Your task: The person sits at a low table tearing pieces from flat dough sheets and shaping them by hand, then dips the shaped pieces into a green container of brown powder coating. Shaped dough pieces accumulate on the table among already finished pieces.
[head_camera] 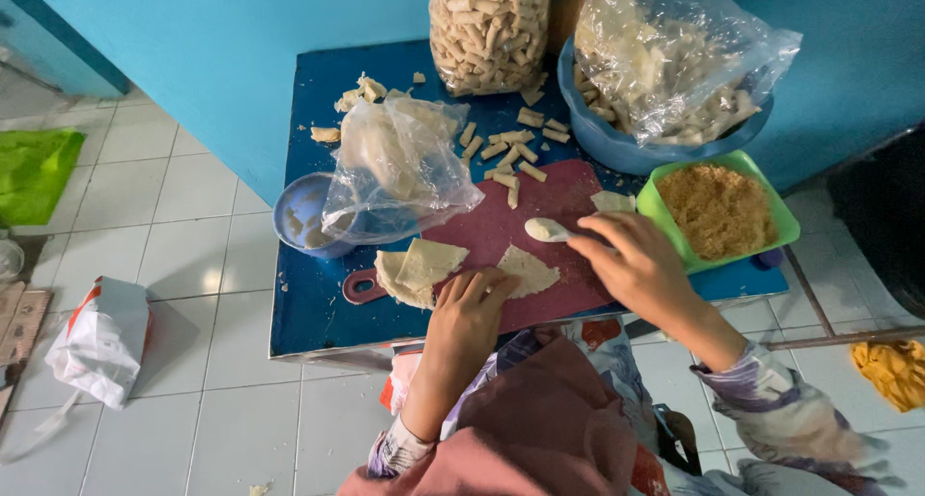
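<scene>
A tall clear bag of short rolled snack sticks (489,28) stands at the top centre of the frame, on the back of a blue table (308,313). Loose rolled sticks (511,154) lie scattered just below it. At the upper right a blue basin (617,144) holds a crumpled clear plastic bag (674,53) with more pale pieces inside. Left of centre, a small blue bowl (294,212) sits partly under another clear plastic bag (400,163). On the white tiled floor (193,265), a white sack (101,342) lies at the lower left, a green cloth (34,173) at the left edge, and a yellow cloth (891,371) at the right edge.
</scene>
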